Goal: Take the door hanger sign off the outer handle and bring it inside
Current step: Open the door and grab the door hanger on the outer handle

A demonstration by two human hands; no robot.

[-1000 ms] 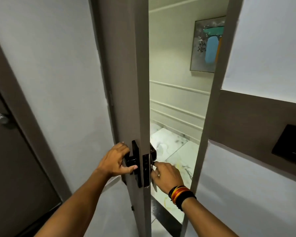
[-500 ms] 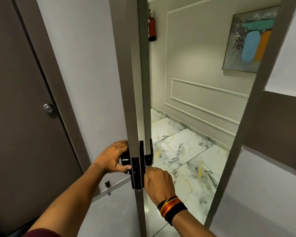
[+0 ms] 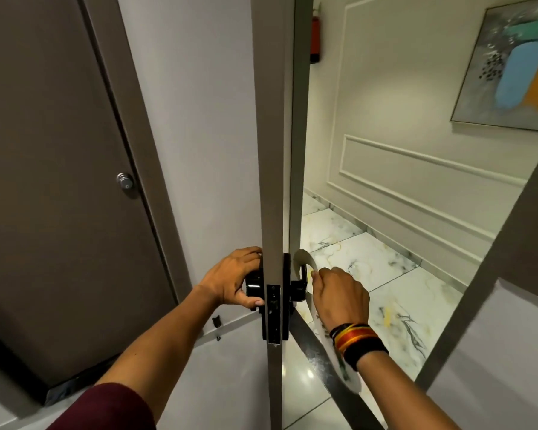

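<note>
Door hanger sign [image 3: 305, 265] looped by its curved top over the outer handle [image 3: 298, 285], on the far, corridor side of the door edge [image 3: 274, 187]; pale body trailing down and to the right, nearward, behind the right wrist, lower end showing near the wristbands [image 3: 359, 341]. Long axis slanted, top left and far, bottom right and near. Hook opening apparently still round the handle, so judged not yet free.

Right hand [image 3: 339, 297] just right of the loop, fingers pinched on the sign's upper part close under the hook; clearly the nearer hand, in contact. Left hand [image 3: 235, 279] on the opposite side of the door edge, wrapped round the inner handle [image 3: 253, 285], steadying the door; apart from the sign, with the door's thickness between.

Coming move judged to turn on this: loop lying left of the right hand, so a lift or pull to the right off the handle's end, then back through the gap toward the near side.

Beyond: marble floor [image 3: 370, 262], panelled wall, painting [image 3: 516, 66], red extinguisher [image 3: 315, 38]
</note>
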